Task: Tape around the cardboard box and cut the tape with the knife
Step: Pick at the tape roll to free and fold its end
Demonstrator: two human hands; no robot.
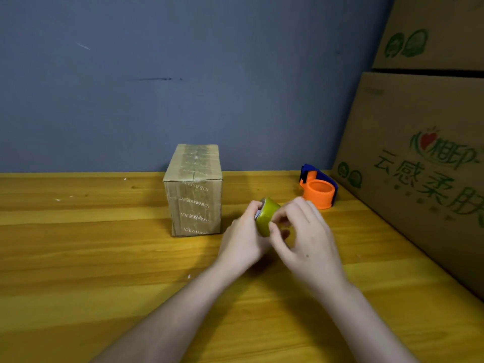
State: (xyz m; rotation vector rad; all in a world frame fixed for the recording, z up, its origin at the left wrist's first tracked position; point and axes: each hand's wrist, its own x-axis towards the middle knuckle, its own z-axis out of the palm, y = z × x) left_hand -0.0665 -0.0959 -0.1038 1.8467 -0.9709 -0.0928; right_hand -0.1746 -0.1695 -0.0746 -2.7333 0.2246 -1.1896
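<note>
A small brown cardboard box [193, 189] stands upright on the wooden table [78, 258], with tape across its top and printed tape down its front. Just right of it, above the table, my left hand [242, 239] grips a roll of yellowish tape [265, 216] from the left side. My right hand [306, 239] is on the roll's right side, its fingertips pinched at the roll's surface. An orange and blue tape cutter [318, 188] sits behind my hands, to the right. No separate knife is in view.
Large printed cardboard cartons [419, 166] are stacked along the right edge of the table. A blue-grey wall [183, 74] runs behind the table. Bare wood stretches to the left of the small box and in front of it.
</note>
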